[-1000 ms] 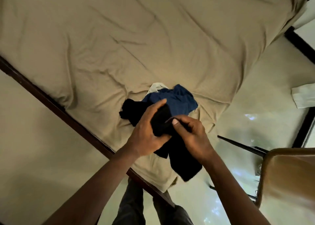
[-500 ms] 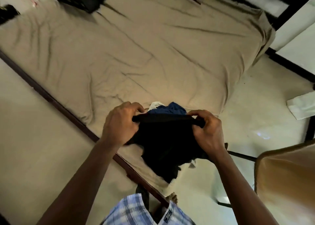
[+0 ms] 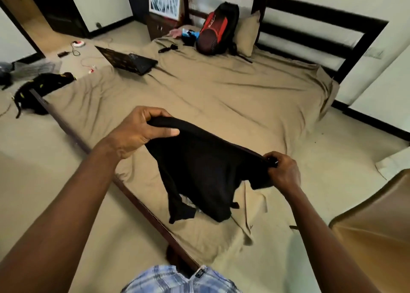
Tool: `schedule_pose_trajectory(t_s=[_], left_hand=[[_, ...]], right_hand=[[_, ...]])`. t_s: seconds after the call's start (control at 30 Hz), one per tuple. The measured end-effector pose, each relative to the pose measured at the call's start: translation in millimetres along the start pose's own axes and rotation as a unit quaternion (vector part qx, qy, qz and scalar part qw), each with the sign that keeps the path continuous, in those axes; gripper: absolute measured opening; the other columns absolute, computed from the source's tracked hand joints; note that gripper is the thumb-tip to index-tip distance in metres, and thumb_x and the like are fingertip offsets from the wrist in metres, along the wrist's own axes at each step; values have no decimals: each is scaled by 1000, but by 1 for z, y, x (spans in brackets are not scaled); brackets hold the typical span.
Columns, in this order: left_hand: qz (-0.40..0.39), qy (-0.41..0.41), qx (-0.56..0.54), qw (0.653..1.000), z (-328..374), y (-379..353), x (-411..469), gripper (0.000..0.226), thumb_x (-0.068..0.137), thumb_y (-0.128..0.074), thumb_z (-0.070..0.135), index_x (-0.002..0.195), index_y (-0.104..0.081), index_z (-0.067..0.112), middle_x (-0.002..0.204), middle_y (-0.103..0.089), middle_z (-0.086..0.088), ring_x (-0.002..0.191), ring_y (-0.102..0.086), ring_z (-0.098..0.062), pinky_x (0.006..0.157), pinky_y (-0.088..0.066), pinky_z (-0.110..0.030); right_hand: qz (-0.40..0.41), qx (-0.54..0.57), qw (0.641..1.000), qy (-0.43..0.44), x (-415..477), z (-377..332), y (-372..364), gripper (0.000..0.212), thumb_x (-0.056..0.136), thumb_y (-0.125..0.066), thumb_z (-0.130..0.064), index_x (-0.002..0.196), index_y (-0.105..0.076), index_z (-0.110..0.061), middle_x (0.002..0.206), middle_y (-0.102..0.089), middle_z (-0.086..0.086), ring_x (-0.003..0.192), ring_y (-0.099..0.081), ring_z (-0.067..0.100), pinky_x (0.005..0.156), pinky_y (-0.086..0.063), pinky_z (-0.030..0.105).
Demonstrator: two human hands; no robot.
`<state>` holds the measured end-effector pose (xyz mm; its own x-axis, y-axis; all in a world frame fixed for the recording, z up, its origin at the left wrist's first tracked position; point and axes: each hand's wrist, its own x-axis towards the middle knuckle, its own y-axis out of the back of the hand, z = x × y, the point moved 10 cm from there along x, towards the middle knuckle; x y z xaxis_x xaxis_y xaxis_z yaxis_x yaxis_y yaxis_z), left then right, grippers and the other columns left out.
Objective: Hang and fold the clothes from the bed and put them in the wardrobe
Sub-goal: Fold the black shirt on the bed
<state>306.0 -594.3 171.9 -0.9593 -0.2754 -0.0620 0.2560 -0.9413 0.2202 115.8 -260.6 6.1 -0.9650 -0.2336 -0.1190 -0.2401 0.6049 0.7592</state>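
Two ends of black garment (image 3: 199, 170) gripped by left hand (image 3: 135, 130), right hand (image 3: 282, 173), above bed (image 3: 221, 97) bearing backpack (image 3: 214, 29)

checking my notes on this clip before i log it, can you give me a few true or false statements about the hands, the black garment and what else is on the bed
1. The left hand grips the upper edge of the black garment. True.
2. The right hand hangs empty. False: it pinches the other end of that same edge.
3. The garment lies folded flat on the bed sheet. False: it is spread between the two hands, with its lower part hanging down toward the sheet.
4. A red and black backpack sits on the bed beside the pillow. True.
5. A laptop lies on the sheet. True.
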Motion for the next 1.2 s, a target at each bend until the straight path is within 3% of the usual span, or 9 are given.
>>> schedule_pose_trajectory(t_s=[0.13,0.37,0.53,0.63,0.73,0.83,0.93,1.07,1.2], left_hand=[[46,-57,-118,990,31,6,-23,42,57,-97,43,87,-79,20,85,-74,0,82,-70,-14,73,-58,-21],[187,-64,-59,978,44,15,-43,22,67,-85,26,87,-79,21,86,-77,5,86,-71,-16,75,-60,-20],[191,-150,-232,942,50,18,-66,20,88,-74,8,94,-80,26,99,-78,5,99,-73,-15,91,-60,-29],[137,-14,-32,990,3,-1,-53,22,86,-76,7,90,-83,27,97,-79,-3,101,-75,-25,76,-60,-19],[144,-23,39,988,2,-10,-48,30,88,-72,-5,83,-82,23,96,-76,-16,86,-72,-20,71,-56,-15],[88,-108,31,990,44,-47,-45,28,83,-75,-8,87,-80,19,90,-77,1,88,-70,-12,85,-56,-19],[-31,-126,138,982,75,-97,-28,22,83,-77,-9,97,-79,8,95,-79,3,93,-72,-9,87,-54,-20],[-168,-80,214,959,86,-141,-16,22,84,-79,-6,100,-81,9,94,-79,-2,89,-73,-12,80,-53,-20],[-151,-74,200,965,89,-138,-15,18,83,-81,-4,96,-81,8,85,-78,2,78,-70,-4,71,-50,-13]], right_hand=[[23,63,997,-35,-9,46,17,36,79,-62,-4,103,-77,-29,90,-74,-3,82,-68,24,69,-53,33],[116,152,980,-52,-19,79,60,28,86,-62,-10,109,-74,-21,99,-75,2,94,-70,24,87,-60,41],[320,391,862,-47,-36,96,128,11,95,-71,-13,106,-73,-13,94,-73,10,82,-67,19,77,-58,36],[229,394,886,-88,-23,108,132,9,97,-72,-20,103,-72,-13,92,-69,9,74,-63,22,61,-51,30],[48,375,918,-119,-20,103,111,12,98,-70,-21,109,-70,-16,107,-72,15,72,-66,21,57,-44,27],[-122,370,920,-34,-43,43,60,29,96,-72,-18,124,-68,-22,125,-72,11,90,-71,20,64,-51,26],[-229,379,890,108,-81,-47,12,51,85,-83,-18,132,-65,-26,136,-67,-5,124,-63,13,94,-56,28],[-238,397,858,222,-107,-134,5,29,89,-79,-10,116,-70,-14,112,-74,-9,111,-67,7,93,-55,33],[-151,420,860,246,-105,-150,31,13,91,-65,7,97,-71,-2,84,-70,2,80,-63,13,73,-51,30]])
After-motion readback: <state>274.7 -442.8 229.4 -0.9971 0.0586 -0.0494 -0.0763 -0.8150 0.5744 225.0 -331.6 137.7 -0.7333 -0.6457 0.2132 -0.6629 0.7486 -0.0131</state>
